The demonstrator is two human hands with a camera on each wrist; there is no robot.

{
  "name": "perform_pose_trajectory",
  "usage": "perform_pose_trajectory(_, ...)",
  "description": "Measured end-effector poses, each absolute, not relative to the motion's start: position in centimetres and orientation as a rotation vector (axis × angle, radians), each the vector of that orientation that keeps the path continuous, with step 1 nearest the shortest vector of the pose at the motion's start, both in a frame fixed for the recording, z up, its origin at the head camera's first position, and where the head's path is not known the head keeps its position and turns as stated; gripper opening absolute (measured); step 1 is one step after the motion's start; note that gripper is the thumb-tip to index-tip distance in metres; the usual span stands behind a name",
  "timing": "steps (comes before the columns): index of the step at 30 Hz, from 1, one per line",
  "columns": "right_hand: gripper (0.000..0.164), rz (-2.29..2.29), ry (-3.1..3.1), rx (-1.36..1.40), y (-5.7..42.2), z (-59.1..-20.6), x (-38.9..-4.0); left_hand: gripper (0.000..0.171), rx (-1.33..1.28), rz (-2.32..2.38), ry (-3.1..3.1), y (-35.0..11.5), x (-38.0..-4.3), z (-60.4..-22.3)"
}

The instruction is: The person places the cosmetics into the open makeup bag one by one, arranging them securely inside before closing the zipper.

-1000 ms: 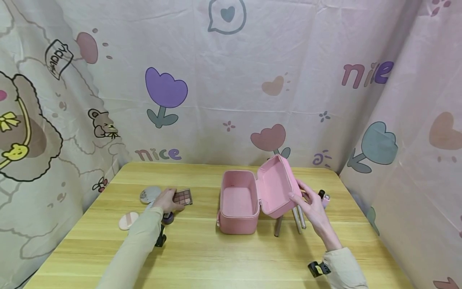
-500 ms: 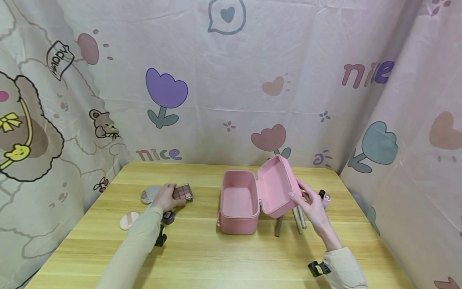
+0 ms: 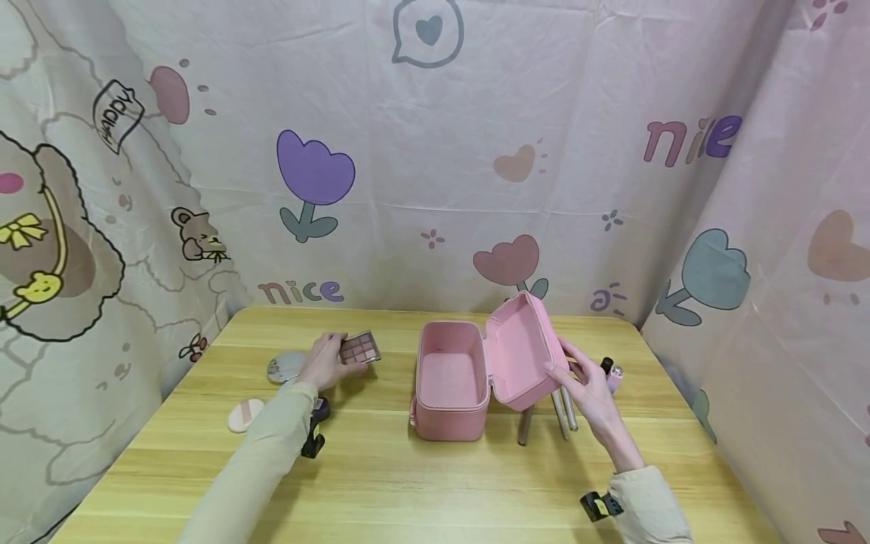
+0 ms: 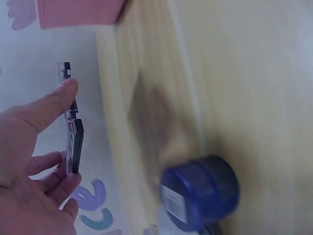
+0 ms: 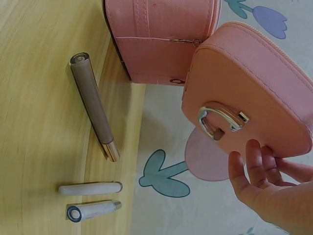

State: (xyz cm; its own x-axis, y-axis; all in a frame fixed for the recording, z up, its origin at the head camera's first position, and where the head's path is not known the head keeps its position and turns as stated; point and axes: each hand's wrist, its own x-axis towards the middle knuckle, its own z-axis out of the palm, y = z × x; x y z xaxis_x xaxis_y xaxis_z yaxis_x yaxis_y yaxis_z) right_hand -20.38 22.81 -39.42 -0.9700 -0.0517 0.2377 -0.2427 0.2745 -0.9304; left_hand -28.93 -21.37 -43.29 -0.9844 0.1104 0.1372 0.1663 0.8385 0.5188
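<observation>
My left hand [image 3: 328, 364] pinches an eyeshadow palette [image 3: 359, 347] between thumb and fingers, with its rows of pans facing up towards the head camera. The left wrist view shows the palette [image 4: 74, 142] edge-on, raised off the table, its shadow on the wood. A pink makeup case [image 3: 450, 425] stands at the table's middle with its lid [image 3: 518, 347] swung out to the right. My right hand [image 3: 591, 393] holds that lid by its outer edge, thumb on the near side. In the right wrist view, a handle [image 5: 220, 120] shows on the lid's outer face.
Left of the case lie a round silvery compact [image 3: 284, 366], a powder puff [image 3: 245, 415] and a dark blue jar [image 4: 198, 193]. Beneath the lid are a brown tube [image 5: 93, 98] and two pale tubes [image 5: 93, 188]. A lilac bottle [image 3: 615, 376] lies farther right.
My left hand has lifted the palette and carried it a little rightward and away from me. The right hand and the case lid have stayed put.
</observation>
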Motion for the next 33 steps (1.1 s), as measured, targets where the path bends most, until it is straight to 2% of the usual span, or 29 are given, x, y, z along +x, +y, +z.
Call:
perform_pose_trajectory(8,0.063,1.797,-2.38,0.288,22.9,-39.4,-20.3,0.085,-0.237,-0.913,-2.879,-19.4,-28.7,-41.6)
perform_pose_trajectory(33,0.063,1.798,-2.388,0.274,23.0,-39.4,-20.1,0.078,-0.403,-1.1,-2.788,-13.0,-27.0,-36.1)
